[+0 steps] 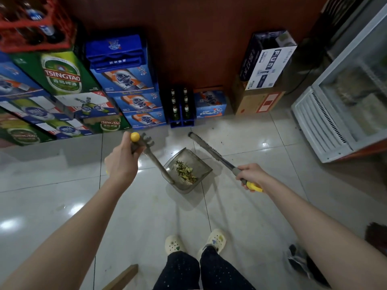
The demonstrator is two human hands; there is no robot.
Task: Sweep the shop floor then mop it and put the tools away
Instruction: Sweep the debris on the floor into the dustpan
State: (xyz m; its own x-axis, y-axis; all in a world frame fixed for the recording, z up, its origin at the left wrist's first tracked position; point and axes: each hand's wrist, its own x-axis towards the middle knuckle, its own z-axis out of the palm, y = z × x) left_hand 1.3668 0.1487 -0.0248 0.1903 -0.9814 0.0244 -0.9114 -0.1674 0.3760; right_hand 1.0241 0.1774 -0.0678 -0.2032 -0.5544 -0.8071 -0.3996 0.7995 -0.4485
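The left hand (123, 158) is curled round the stem of the grey plastic long-handled dustpan (202, 165), just under its yellow knob, probably to keep the pan level so the green-yellow leaf litter (185, 171) stays in; the pan is at the glossy pale tiled floor (62, 195), just ahead of the feet; the right hand (250, 175) is clamped on the grey grip of a dark broom stick (211, 152), angled aside, its head not discernible.
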